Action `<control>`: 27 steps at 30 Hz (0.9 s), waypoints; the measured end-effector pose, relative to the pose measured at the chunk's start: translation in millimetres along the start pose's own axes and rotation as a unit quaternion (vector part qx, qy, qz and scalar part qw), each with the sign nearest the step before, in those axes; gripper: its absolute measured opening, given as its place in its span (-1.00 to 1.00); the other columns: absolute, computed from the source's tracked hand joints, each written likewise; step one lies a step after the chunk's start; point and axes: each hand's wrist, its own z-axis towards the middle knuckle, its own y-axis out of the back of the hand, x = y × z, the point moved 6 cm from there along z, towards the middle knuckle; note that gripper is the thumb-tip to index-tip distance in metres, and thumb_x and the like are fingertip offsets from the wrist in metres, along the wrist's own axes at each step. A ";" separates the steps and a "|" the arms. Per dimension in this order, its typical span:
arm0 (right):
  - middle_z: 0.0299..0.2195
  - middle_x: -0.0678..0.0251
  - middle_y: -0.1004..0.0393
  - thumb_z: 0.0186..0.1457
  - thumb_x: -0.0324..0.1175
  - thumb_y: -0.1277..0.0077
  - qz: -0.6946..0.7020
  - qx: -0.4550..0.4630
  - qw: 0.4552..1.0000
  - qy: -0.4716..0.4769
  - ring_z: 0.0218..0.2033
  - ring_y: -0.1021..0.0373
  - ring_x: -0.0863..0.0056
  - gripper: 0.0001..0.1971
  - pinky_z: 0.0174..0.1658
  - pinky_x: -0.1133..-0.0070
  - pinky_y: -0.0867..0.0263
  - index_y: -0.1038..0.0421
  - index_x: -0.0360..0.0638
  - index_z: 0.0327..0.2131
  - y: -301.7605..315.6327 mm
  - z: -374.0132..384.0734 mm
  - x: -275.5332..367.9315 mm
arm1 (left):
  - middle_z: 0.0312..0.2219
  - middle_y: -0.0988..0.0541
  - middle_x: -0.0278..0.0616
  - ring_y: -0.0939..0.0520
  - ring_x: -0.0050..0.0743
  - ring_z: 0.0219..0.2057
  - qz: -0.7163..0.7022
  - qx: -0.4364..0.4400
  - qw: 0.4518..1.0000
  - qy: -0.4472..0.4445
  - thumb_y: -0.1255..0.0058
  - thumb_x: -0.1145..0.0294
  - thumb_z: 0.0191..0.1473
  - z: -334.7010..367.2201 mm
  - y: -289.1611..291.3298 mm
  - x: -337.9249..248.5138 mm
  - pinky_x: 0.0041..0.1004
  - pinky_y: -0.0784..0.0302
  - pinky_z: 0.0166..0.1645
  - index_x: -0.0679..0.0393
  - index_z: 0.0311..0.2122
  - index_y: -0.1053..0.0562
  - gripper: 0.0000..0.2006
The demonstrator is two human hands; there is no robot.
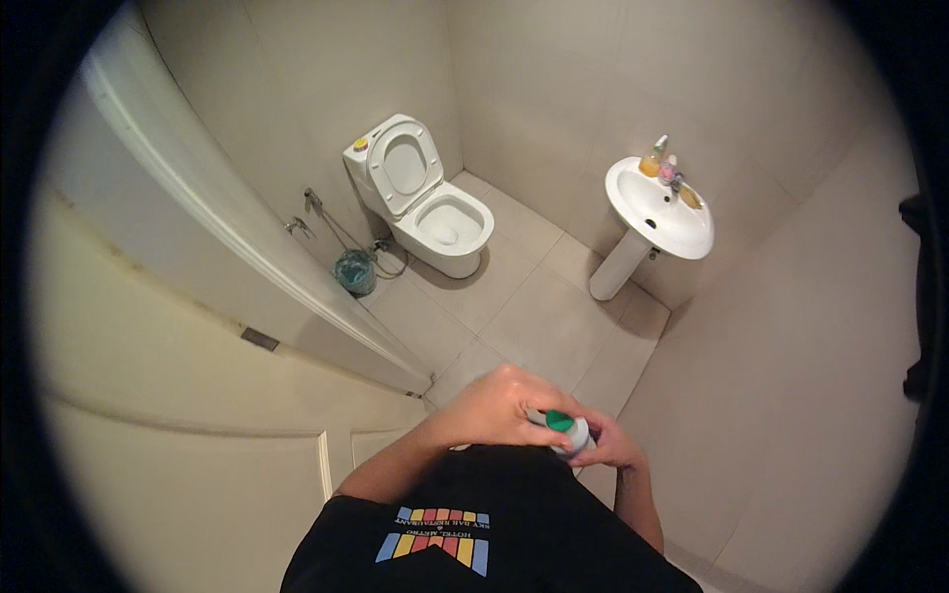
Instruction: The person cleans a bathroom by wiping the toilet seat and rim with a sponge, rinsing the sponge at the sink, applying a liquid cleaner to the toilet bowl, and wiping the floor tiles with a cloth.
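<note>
Close in front of my black shirt, both hands are closed around a small whitish-grey container with a green part [576, 433]. My left hand [506, 403] grips it from the left, its fingers bent over the near side and the green part. From the right, my right hand [615, 445] wraps round the other side. Much of the container is hidden by my fingers and shirt, so I cannot tell its full shape.
A white toilet [450, 222] with lid and seat raised stands at the far left, near a small lined bin [355, 274] and a hand sprayer [313, 199]. At right, a pedestal sink [682, 237] holds a soap bottle [651, 161]. A cream door [188, 415] is on my left.
</note>
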 end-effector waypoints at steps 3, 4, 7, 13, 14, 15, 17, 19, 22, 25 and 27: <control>-0.20 0.28 -0.62 -0.23 -0.26 -0.55 -0.211 -0.075 0.973 0.047 -0.16 -0.54 0.48 -0.39 -0.05 0.45 -0.45 -0.53 -0.17 -0.06 12.4 87.5 28.0 | -0.33 -0.75 -0.21 -0.76 -0.36 -0.36 0.111 -0.133 0.985 0.007 -0.46 0.21 -0.01 11.4 57.4 35.2 -0.43 -0.65 -0.31 0.17 -0.22 -0.68 -0.69; -0.23 0.26 -0.61 -0.21 -0.27 -0.53 -0.247 -0.132 0.956 0.085 -0.19 -0.55 0.44 -0.43 -0.08 0.44 -0.45 -0.52 -0.17 -0.09 14.6 117.1 35.7 | -0.34 -0.75 -0.22 -0.76 -0.39 -0.38 0.143 -0.165 0.976 0.014 -0.46 0.20 0.00 14.3 77.9 49.3 -0.43 -0.64 -0.35 0.17 -0.24 -0.69 -0.70; -0.25 0.14 -0.59 -0.21 -0.31 -0.49 -0.307 -0.253 0.905 0.149 -0.18 -0.59 0.15 -0.52 -0.14 0.36 -0.48 -0.51 -0.15 -0.17 26.5 193.8 40.3 | -0.51 -0.67 -0.23 -0.66 -0.44 -0.53 0.214 -0.332 0.914 0.092 -0.51 0.22 -0.08 20.7 132.4 99.4 -0.45 -0.56 -0.44 0.16 -0.39 -0.66 -0.72; -0.23 0.14 -0.59 -0.18 -0.26 -0.48 -0.385 -0.165 0.896 0.148 -0.17 -0.58 0.11 -0.48 -0.13 0.31 -0.47 -0.49 -0.17 -0.12 81.4 378.6 -8.3 | -0.55 -0.64 -0.19 -0.66 -0.55 -0.54 0.137 -0.555 0.749 0.336 -0.42 0.30 0.03 -12.5 229.1 258.9 -0.51 -0.53 -0.45 0.20 -0.39 -0.63 -0.78; -0.22 0.13 -0.59 -0.16 -0.24 -0.47 -0.363 -0.163 0.909 0.121 -0.18 -0.57 0.09 -0.47 -0.13 0.30 -0.47 -0.49 -0.18 -0.11 97.3 412.9 -22.2 | -0.53 -0.65 -0.16 -0.66 -0.56 -0.53 0.050 -0.580 0.732 0.354 -0.41 0.31 0.05 -23.9 243.2 299.9 -0.51 -0.53 -0.43 0.21 -0.35 -0.62 -0.79; -0.22 0.12 -0.59 -0.13 -0.23 -0.47 -0.340 -0.159 0.921 0.099 -0.18 -0.57 0.07 -0.47 -0.13 0.28 -0.47 -0.48 -0.18 -0.10 113.3 450.1 -36.7 | -0.52 -0.66 -0.14 -0.66 -0.57 -0.52 -0.029 -0.612 0.720 0.327 -0.39 0.31 0.08 -30.4 258.2 343.2 -0.52 -0.53 -0.42 0.22 -0.31 -0.62 -0.79; -0.20 0.06 -0.58 -0.07 -0.13 -0.45 -0.277 -0.141 0.950 0.040 -0.16 -0.54 0.02 -0.45 -0.10 0.24 -0.45 -0.46 -0.20 -0.09 148.8 519.6 -69.9 | -0.48 -0.67 -0.07 -0.68 -0.41 -0.50 0.001 -0.617 0.674 0.405 -0.28 0.32 0.18 -49.3 270.4 427.5 -0.43 -0.57 -0.35 0.23 -0.19 -0.60 -0.80; -0.19 0.04 -0.58 -0.07 -0.06 -0.44 -0.337 -0.115 0.934 0.004 -0.13 -0.54 0.02 -0.43 -0.08 0.22 -0.44 -0.46 -0.22 -0.10 182.9 589.1 -102.3 | -0.41 -0.67 0.01 -0.70 -0.17 -0.40 0.106 -0.529 0.653 0.532 -0.17 0.30 0.25 -68.9 253.6 496.1 -0.29 -0.59 -0.23 0.23 -0.14 -0.59 -0.78; -0.18 0.02 -0.59 -0.03 0.09 -0.38 -0.413 -0.063 0.906 -0.066 -0.11 -0.54 0.01 -0.35 -0.05 0.19 -0.44 -0.43 -0.22 -0.05 227.2 689.5 -165.5 | -0.22 -0.62 0.17 -0.63 0.15 -0.17 0.084 -0.440 0.646 0.618 0.02 0.15 0.36 -93.7 178.2 577.7 -0.08 -0.51 -0.07 0.25 -0.13 -0.56 -0.67; -0.20 -0.02 -0.62 -0.05 0.13 -0.35 -0.451 -0.022 0.878 -0.159 -0.14 -0.57 -0.02 -0.28 -0.09 0.18 -0.48 -0.38 -0.22 0.02 263.5 789.9 -238.5 | -0.20 -0.61 0.17 -0.58 0.23 -0.09 0.091 -0.337 0.674 0.651 0.10 0.25 0.34 -103.4 103.5 645.1 0.00 -0.45 0.08 0.26 -0.13 -0.57 -0.70; -0.20 -0.03 -0.63 -0.06 0.16 -0.33 -0.493 -0.006 0.851 -0.180 -0.14 -0.58 -0.02 -0.25 -0.08 0.18 -0.49 -0.37 -0.23 0.03 277.1 853.3 -281.5 | -0.20 -0.61 0.14 -0.59 0.22 -0.11 0.054 -0.292 0.667 0.684 0.11 0.28 0.33 -106.5 62.5 696.0 -0.02 -0.47 0.10 0.24 -0.14 -0.57 -0.72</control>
